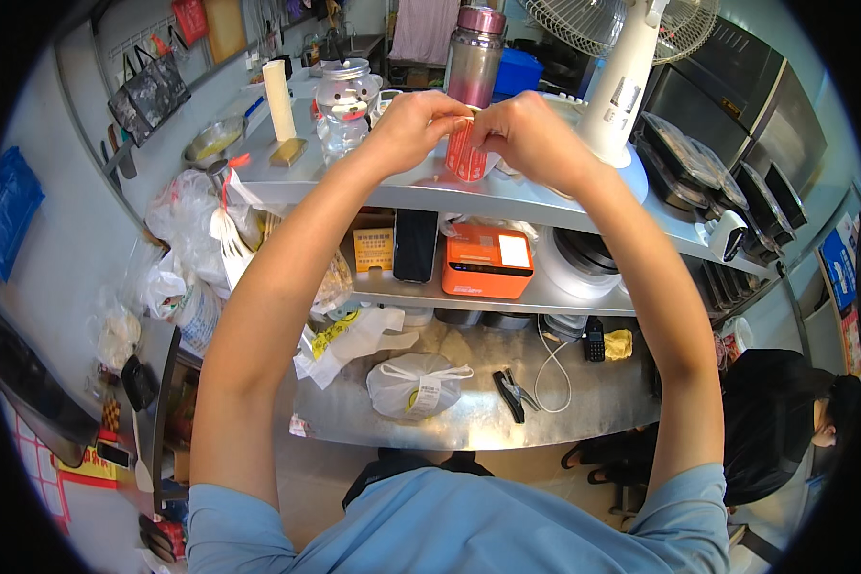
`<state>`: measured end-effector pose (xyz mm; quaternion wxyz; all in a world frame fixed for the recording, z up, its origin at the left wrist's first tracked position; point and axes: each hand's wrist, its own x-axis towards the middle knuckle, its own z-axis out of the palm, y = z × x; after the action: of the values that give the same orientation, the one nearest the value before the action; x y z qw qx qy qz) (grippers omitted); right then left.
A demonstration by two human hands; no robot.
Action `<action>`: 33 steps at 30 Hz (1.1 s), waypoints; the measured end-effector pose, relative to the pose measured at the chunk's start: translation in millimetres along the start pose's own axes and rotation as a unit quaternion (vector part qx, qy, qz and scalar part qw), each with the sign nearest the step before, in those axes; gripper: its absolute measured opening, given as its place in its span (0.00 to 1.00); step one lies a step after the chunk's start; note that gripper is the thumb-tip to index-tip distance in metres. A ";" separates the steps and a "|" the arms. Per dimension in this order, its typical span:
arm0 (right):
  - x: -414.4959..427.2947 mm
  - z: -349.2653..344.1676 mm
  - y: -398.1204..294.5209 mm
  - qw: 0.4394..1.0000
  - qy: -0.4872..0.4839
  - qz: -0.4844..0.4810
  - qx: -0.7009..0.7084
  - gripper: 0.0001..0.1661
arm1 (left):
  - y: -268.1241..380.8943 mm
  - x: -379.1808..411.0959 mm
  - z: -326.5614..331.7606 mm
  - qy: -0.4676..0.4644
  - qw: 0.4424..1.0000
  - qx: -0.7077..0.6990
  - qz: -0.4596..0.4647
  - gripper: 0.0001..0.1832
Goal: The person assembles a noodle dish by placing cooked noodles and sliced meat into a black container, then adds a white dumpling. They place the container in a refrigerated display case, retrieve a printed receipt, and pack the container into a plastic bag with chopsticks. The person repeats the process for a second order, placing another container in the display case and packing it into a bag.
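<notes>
Both arms reach forward over the upper steel shelf (402, 190). My left hand (422, 129) pinches the top rim of a red paper cup (465, 158) with white print. At the cup's other side, the fingers of my right hand (527, 136) grip its upper edge. The cup's base is on or just above the shelf; the hands hide most of its rim. Just behind it stands a pink and silver vacuum flask (473, 61). To the left is a clear bear-shaped jar (344, 107) with a metal lid.
A white fan (620, 93) and stacked black lidded trays (696, 165) occupy the right side. An orange label printer (484, 265) sits on the middle shelf. Below are a tied plastic bag (412, 387) and a stapler (509, 394). A person in black (768, 423) sits at right.
</notes>
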<state>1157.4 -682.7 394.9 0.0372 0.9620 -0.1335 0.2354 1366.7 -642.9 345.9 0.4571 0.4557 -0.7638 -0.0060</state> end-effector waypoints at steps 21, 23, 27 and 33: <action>-309.2 363.0 -84.7 0.454 0.061 0.512 0.726 0.10 | -58.3 -454.9 212.2 0.133 0.658 -0.362 -0.646 0.23; -282.4 340.2 -92.5 0.409 0.073 0.511 0.752 0.11 | -22.6 -410.8 197.6 0.165 0.643 -0.430 -0.612 0.22; -228.5 336.4 -105.4 0.371 0.057 0.487 0.789 0.11 | 13.8 -370.9 224.6 0.026 0.906 -0.008 -0.423 0.16; -212.1 311.3 -104.3 0.399 0.039 0.427 0.810 0.07 | -40.3 -384.6 209.4 0.076 0.805 -0.161 -0.566 0.08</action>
<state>1142.9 -573.5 19.9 -0.8601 0.3481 -0.2719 0.2552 1311.3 -481.9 -59.6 0.4963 0.7257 -0.3215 -0.3517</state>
